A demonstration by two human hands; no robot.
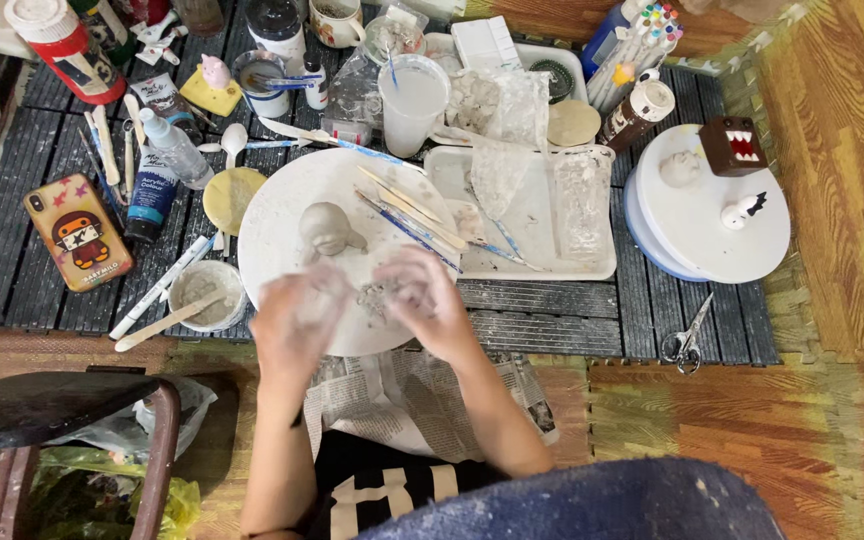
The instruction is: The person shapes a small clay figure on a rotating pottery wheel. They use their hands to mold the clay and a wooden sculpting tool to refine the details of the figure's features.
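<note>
Clay (376, 297), a small grey lump, sits pinched between the left hand (297, 322) and right hand (430, 300), just below the grey clay head (329, 229) on the white round board (282, 225).

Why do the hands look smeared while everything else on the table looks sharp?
In the head view, the left hand and right hand are motion-blurred over the grey clay between them; the clay head, phone case and scissors stay crisp. Lighting is soft and even, with faint shadows and no strong glare.
</note>
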